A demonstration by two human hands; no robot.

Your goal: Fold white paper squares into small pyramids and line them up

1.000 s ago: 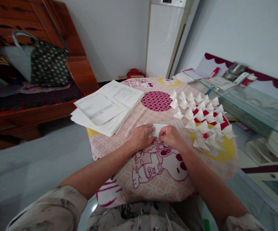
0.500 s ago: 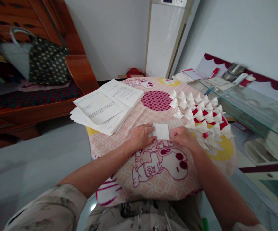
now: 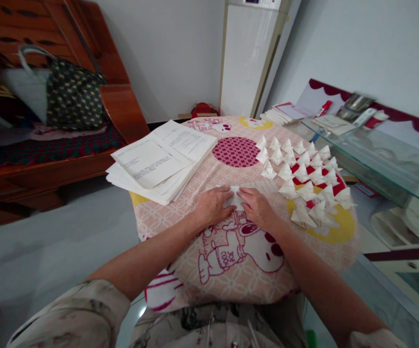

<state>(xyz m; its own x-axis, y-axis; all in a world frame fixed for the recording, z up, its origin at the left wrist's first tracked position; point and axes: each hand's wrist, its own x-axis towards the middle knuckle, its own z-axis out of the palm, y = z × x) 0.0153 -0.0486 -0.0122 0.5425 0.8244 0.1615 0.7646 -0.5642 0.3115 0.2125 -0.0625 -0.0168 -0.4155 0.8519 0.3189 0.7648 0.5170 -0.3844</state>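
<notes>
A small folded piece of white paper [image 3: 237,199] lies on the cloth-covered round table [image 3: 180,217] in front of me. My left hand [image 3: 215,204] holds down its left side, index finger near the far edge and thumb near the close edge. From the right, my right hand [image 3: 256,205] grips the paper with thumb and fingers, covering much of it. Only a narrow strip shows between the two hands. Just right of my right hand stand several pointed folded paper pieces [image 3: 306,191] in rows.
A stack of printed sheets [image 3: 162,159] rests at the table's left. Beyond the right edge is a glass shelf [image 3: 376,150] with metal bowls [image 3: 356,106] and papers. A wooden bench [image 3: 118,111] with a patterned bag [image 3: 75,94] stands left; a tall white cabinet [image 3: 249,53] is behind.
My right hand has moved left from beside the paper onto it, and its curled fingers have extended. Less of the white paper shows now. My left hand stays in place.
</notes>
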